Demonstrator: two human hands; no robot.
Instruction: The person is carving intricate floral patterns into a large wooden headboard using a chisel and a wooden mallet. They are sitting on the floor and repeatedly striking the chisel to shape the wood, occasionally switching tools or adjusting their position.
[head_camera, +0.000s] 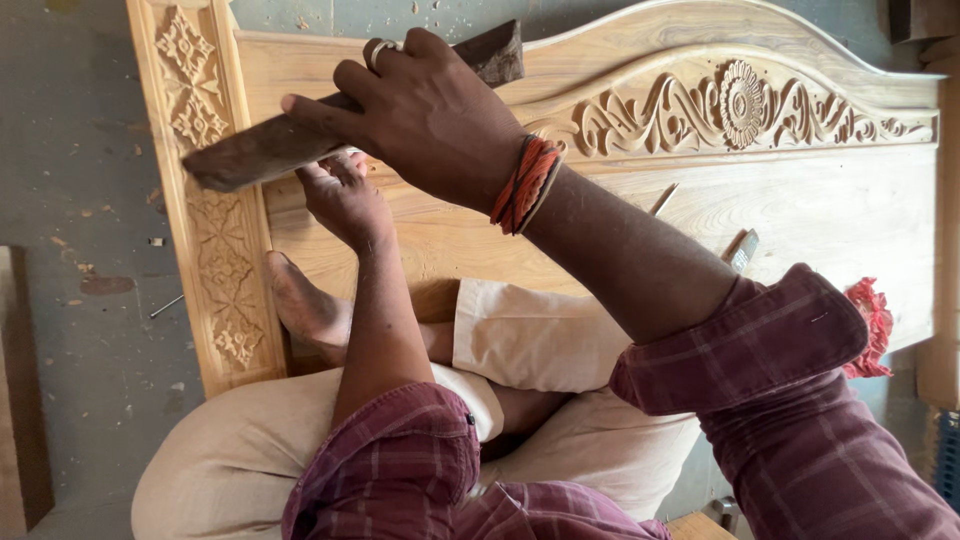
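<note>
Right, mid-carving on the headboard (800, 210), wooden mallet (270, 145) raised.
My right hand (430, 110) grips the mallet above my left hand (345, 200), which is clenched on a tool I can't see, by the carved post (215, 250). Next, I judge: a square strike.

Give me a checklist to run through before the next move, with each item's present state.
1. Right hand gripped around the dark wooden block: ok.
2. Left hand resting on the carved headboard, under the block: ok.
3. What the left hand holds: cannot tell, hidden.
4. Bare foot apart from the left hand: ok.
5. Loose tool lying away from both hands: ok.
</note>
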